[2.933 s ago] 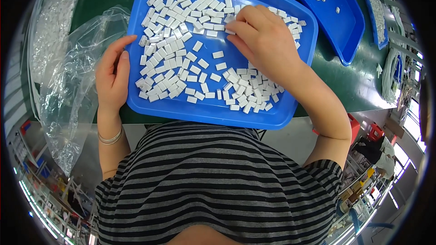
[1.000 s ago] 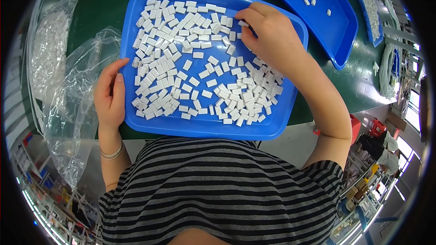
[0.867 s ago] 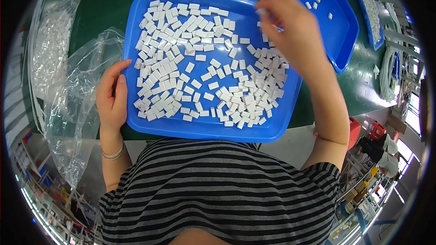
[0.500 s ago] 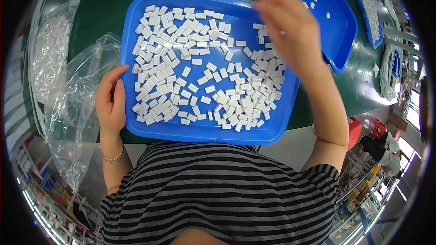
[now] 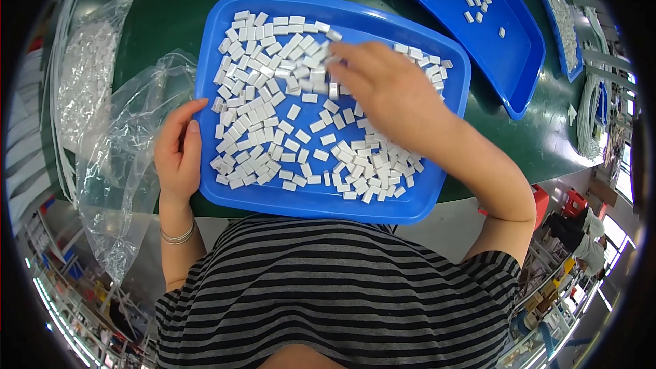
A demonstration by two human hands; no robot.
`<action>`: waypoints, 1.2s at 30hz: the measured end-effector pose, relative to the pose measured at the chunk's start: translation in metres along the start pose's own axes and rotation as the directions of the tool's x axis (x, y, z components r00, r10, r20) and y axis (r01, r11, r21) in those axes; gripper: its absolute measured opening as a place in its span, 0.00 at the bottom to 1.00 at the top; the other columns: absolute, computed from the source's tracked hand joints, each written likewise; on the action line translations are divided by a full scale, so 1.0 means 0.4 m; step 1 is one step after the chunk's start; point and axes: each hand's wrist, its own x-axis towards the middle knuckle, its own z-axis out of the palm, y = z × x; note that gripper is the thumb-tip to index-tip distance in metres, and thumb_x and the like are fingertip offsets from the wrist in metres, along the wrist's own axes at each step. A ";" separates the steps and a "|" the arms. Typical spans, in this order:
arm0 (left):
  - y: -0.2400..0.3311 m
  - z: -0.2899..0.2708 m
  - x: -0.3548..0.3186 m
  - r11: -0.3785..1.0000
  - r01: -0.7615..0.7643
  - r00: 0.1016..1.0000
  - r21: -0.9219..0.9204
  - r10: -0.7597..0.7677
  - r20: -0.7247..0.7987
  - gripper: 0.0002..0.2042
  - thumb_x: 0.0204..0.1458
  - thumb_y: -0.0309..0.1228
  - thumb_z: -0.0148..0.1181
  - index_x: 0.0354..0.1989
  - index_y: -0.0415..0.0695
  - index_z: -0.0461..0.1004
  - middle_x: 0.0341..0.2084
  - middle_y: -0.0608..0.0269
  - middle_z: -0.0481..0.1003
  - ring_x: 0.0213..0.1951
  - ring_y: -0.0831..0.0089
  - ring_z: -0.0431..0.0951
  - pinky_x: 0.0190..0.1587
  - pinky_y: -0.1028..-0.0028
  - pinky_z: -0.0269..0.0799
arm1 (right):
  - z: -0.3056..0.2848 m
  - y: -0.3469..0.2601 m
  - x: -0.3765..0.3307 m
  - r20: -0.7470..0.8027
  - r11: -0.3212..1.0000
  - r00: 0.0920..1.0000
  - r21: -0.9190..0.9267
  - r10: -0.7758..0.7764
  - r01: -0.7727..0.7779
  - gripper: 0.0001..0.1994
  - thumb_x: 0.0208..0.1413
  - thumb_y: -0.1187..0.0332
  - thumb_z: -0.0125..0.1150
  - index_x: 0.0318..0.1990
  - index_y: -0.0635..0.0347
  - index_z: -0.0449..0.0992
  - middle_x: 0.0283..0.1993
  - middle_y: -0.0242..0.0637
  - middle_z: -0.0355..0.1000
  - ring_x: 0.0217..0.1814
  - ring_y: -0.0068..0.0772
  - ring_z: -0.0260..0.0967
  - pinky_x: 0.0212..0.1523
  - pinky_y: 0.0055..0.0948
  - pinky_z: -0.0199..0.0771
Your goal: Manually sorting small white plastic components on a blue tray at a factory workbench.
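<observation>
A large blue tray (image 5: 307, 208) lies before me, strewn with many small white rectangular pieces (image 5: 249, 123). They cluster thickly along its left side and toward the lower right, with sparser ones between. At the left rim my left hand (image 5: 179, 154) grips the tray, its fingers curled against the edge. My right hand (image 5: 389, 89) is over the upper middle of the tray, palm down. Its fingertips are among the white pieces there, and both fingers and nearby pieces are smeared by motion. Whether it holds any piece cannot be made out.
A second blue tray (image 5: 526, 68) with several white pieces stands at the far right. Beyond it sits a narrower filled blue tray (image 5: 572, 61). On the left of the green table (image 5: 164, 0) lie a clear plastic bag (image 5: 123, 164) and a bag of white pieces (image 5: 85, 82).
My right hand has swept left from the tray's upper right edge to its upper middle, and pieces near its fingers have shifted. My left hand keeps its place on the rim.
</observation>
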 end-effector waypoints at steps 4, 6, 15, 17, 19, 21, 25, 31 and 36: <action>-0.001 -0.002 -0.001 1.000 -0.001 1.000 -0.005 0.001 -0.002 0.14 0.59 0.20 0.47 0.50 0.36 0.74 0.42 0.58 0.76 0.40 0.78 0.74 0.43 0.81 0.67 | -0.028 -0.026 -0.020 0.002 0.997 0.999 0.064 -0.036 0.036 0.19 0.43 0.77 0.60 0.47 0.60 0.76 0.57 0.43 0.71 0.54 0.43 0.70 0.50 0.38 0.74; 0.002 -0.006 -0.003 1.000 0.006 1.000 -0.004 -0.006 0.002 0.14 0.59 0.20 0.47 0.50 0.36 0.74 0.42 0.58 0.76 0.40 0.78 0.74 0.43 0.81 0.67 | -0.050 -0.034 -0.044 0.029 0.998 0.999 0.034 0.046 -0.047 0.20 0.42 0.75 0.62 0.48 0.59 0.76 0.57 0.42 0.70 0.55 0.44 0.70 0.51 0.39 0.73; 0.007 -0.002 0.002 1.000 0.000 1.000 -0.011 0.000 -0.001 0.13 0.59 0.20 0.47 0.50 0.35 0.74 0.42 0.58 0.76 0.38 0.78 0.74 0.41 0.81 0.67 | -0.056 -0.146 -0.148 0.311 0.992 0.950 0.121 -0.010 -0.029 0.28 0.46 0.61 0.70 0.58 0.39 0.72 0.71 0.37 0.56 0.74 0.52 0.49 0.66 0.63 0.53; 0.007 -0.002 0.003 1.000 -0.003 1.000 0.001 0.003 -0.002 0.13 0.59 0.20 0.47 0.50 0.35 0.74 0.42 0.58 0.76 0.38 0.78 0.74 0.41 0.81 0.67 | -0.046 -0.150 -0.148 0.317 0.992 0.948 0.128 -0.037 -0.004 0.27 0.47 0.57 0.69 0.58 0.37 0.72 0.72 0.34 0.55 0.75 0.52 0.47 0.67 0.66 0.50; 0.006 -0.002 0.005 1.000 -0.007 1.000 -0.015 0.007 0.011 0.14 0.59 0.20 0.47 0.50 0.35 0.74 0.41 0.58 0.76 0.37 0.78 0.73 0.40 0.81 0.67 | -0.036 -0.155 -0.143 0.323 0.991 0.945 0.131 -0.057 0.015 0.27 0.47 0.55 0.68 0.58 0.36 0.72 0.73 0.33 0.54 0.75 0.52 0.45 0.67 0.68 0.49; 0.009 -0.001 0.005 1.000 -0.003 1.000 -0.015 0.003 0.010 0.14 0.59 0.21 0.47 0.50 0.35 0.74 0.40 0.59 0.76 0.36 0.79 0.73 0.39 0.81 0.66 | -0.028 -0.160 -0.135 0.329 0.990 0.941 0.134 -0.077 0.033 0.27 0.48 0.53 0.67 0.58 0.36 0.72 0.73 0.32 0.53 0.76 0.52 0.44 0.67 0.69 0.48; 0.012 -0.002 0.008 1.000 -0.019 1.000 -0.020 0.019 0.018 0.14 0.59 0.21 0.47 0.50 0.36 0.74 0.37 0.61 0.76 0.31 0.81 0.70 0.34 0.82 0.65 | -0.011 -0.167 -0.112 0.342 0.992 0.934 0.103 -0.105 0.074 0.26 0.50 0.53 0.66 0.59 0.36 0.72 0.73 0.33 0.54 0.76 0.52 0.43 0.66 0.71 0.48; 0.010 -0.001 0.004 1.000 0.005 1.000 -0.020 -0.004 0.009 0.14 0.59 0.21 0.47 0.51 0.37 0.74 0.35 0.63 0.76 0.27 0.85 0.67 0.30 0.83 0.62 | 0.005 -0.172 -0.073 0.328 0.986 0.932 0.120 -0.152 0.119 0.24 0.52 0.54 0.64 0.58 0.41 0.72 0.71 0.35 0.56 0.76 0.49 0.44 0.66 0.69 0.49; 0.015 0.000 0.010 1.000 0.002 1.000 -0.014 -0.001 0.016 0.14 0.59 0.20 0.47 0.50 0.37 0.74 0.34 0.63 0.75 0.28 0.84 0.67 0.30 0.83 0.62 | -0.013 -0.122 -0.030 0.182 0.959 0.944 0.120 -0.276 0.257 0.19 0.50 0.65 0.64 0.51 0.52 0.75 0.61 0.38 0.69 0.64 0.45 0.64 0.60 0.55 0.65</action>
